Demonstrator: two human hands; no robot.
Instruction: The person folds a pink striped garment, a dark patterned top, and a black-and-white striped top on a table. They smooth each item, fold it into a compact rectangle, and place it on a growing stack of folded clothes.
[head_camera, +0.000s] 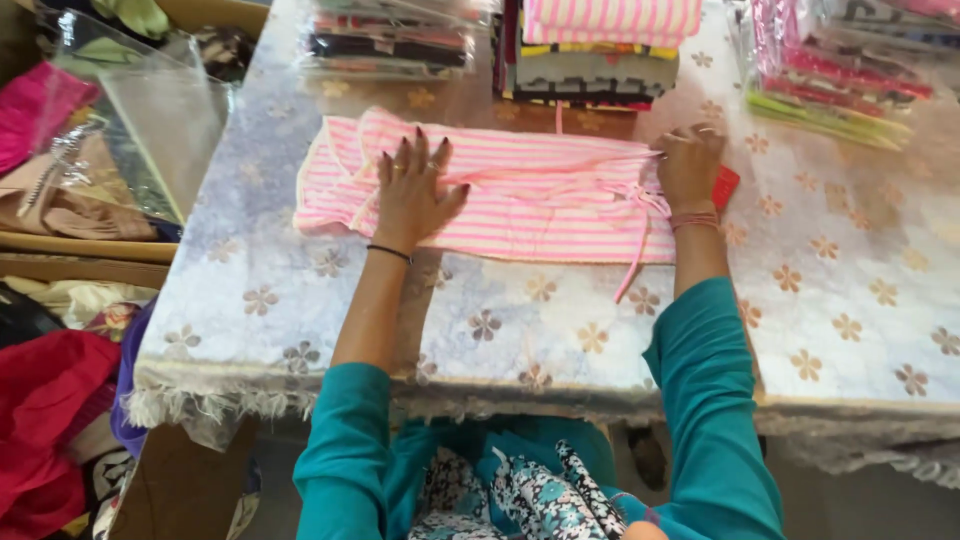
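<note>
A: Status?

B: I'm watching both hands flatten the striped garment (520, 190) on the table (300, 310). It's lying folded in the middle of the table, just in front of the stacks (590, 50). Left hand (415, 190) is pressing on the left half, fingers spread, palm down. Right hand (690, 165) is resting on the right end beside the drawstring (640, 235), fingers curled down; I can't tell if it's pinching the cloth or only pressing. A red tag (726, 187) is peeking out just past it.

A: Step?

B: I'm reading it as mid-fold, smoothing a long strip.

A: Next?

B: My guess: one end is going over the other. That's calling for one hand pinning the middle, edges lined up, and the drawstring tucked in, since it's hanging toward the near edge.
</note>
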